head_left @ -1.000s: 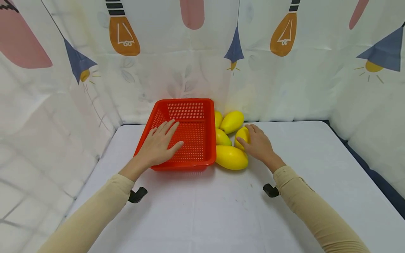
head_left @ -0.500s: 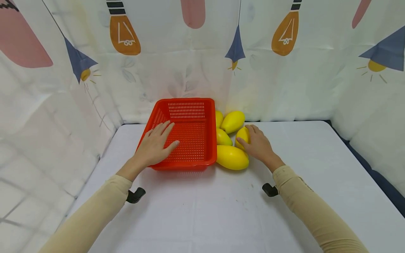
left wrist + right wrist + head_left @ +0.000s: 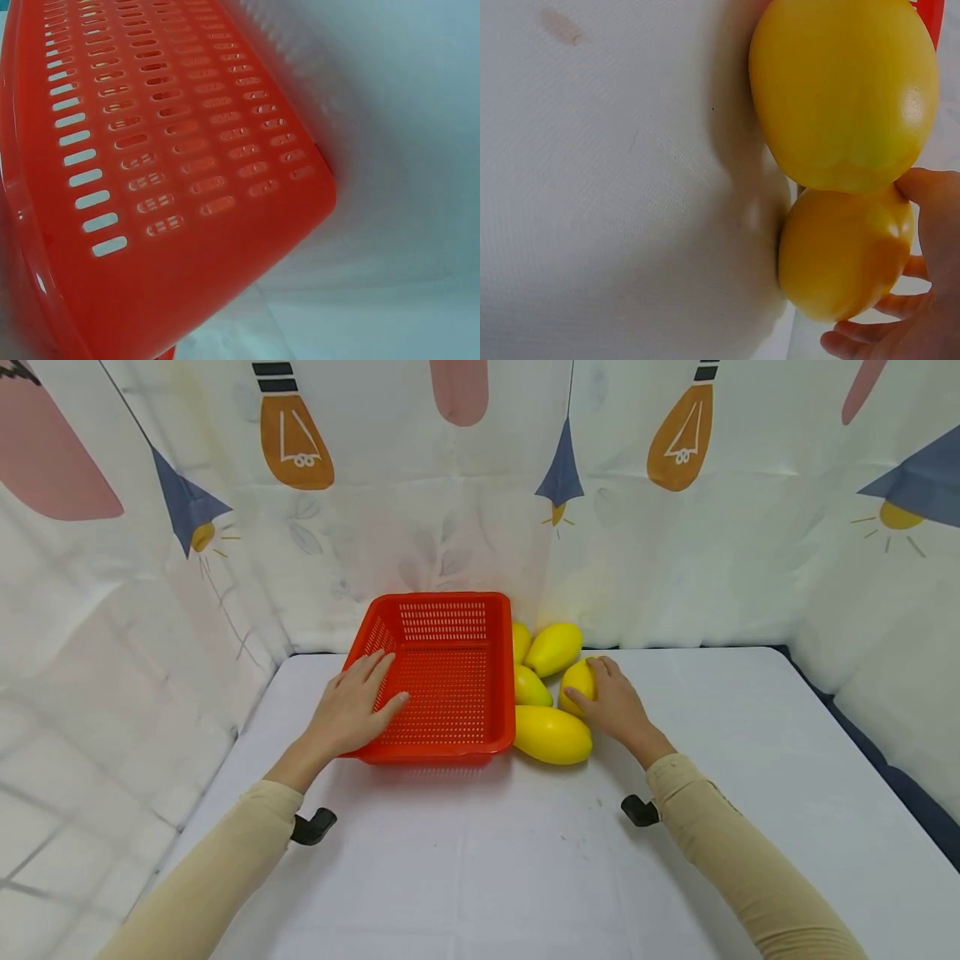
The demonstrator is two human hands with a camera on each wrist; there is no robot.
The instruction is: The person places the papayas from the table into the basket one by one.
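Observation:
A red plastic basket (image 3: 450, 693) with slotted walls stands on the white table. My left hand (image 3: 347, 706) lies over its left rim, fingers spread and fairly straight; whether it presses on the rim I cannot tell. Its outer wall (image 3: 172, 165) fills much of the left wrist view, where that hand barely shows. My right hand (image 3: 615, 702) has its thumb and fingers around a yellow mango (image 3: 577, 687), which sits on the table. In the right wrist view, the thumb and fingers are on opposite sides of this mango (image 3: 840, 255).
A larger mango (image 3: 553, 735) lies in front of the held one, close to the basket's right side. Further mangoes (image 3: 553, 649) cluster behind, some partly hidden by the basket. A printed white curtain (image 3: 450, 527) hangs behind the table (image 3: 480, 860).
My left hand has slid left, from over the basket's inside towards its left rim. The right hand stays around the same mango, and the basket has hardly moved.

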